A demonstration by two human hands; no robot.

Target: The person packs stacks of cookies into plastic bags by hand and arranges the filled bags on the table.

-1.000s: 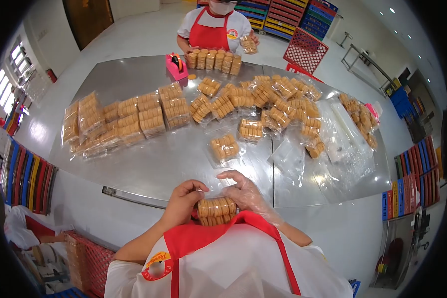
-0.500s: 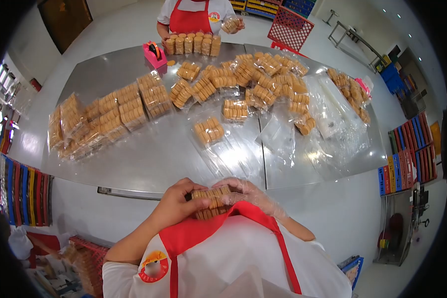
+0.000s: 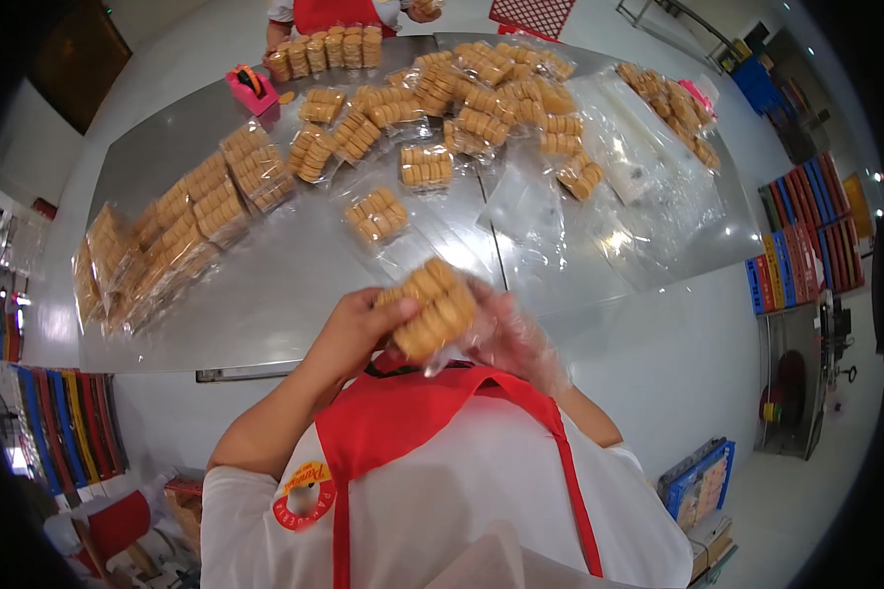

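A clear pack of round biscuits [image 3: 432, 312] is held above the near edge of the steel table [image 3: 265, 294]. My left hand [image 3: 359, 329] is bare and grips the pack's left side, thumb on its face. My right hand [image 3: 506, 339], in a clear plastic glove, holds its right side, the fingers partly behind the pack. Just beyond lies a single biscuit pack [image 3: 375, 216], with another pack [image 3: 426, 167] behind it. Stacked packs [image 3: 206, 196] stand in rows at the left. A loose heap of packs [image 3: 481, 108] covers the back middle.
Empty clear bags [image 3: 638, 167] lie on the right, beside a bag of biscuits [image 3: 673, 108]. A pink tape dispenser [image 3: 252, 90] stands at the back left. Across the table a person in a red apron [image 3: 334, 14] is near a row of packs [image 3: 329, 51].
The held pack has been raised and tilted, showing its broad face. Both hands have moved up with it. The view has shifted, so the table sits higher and further left.
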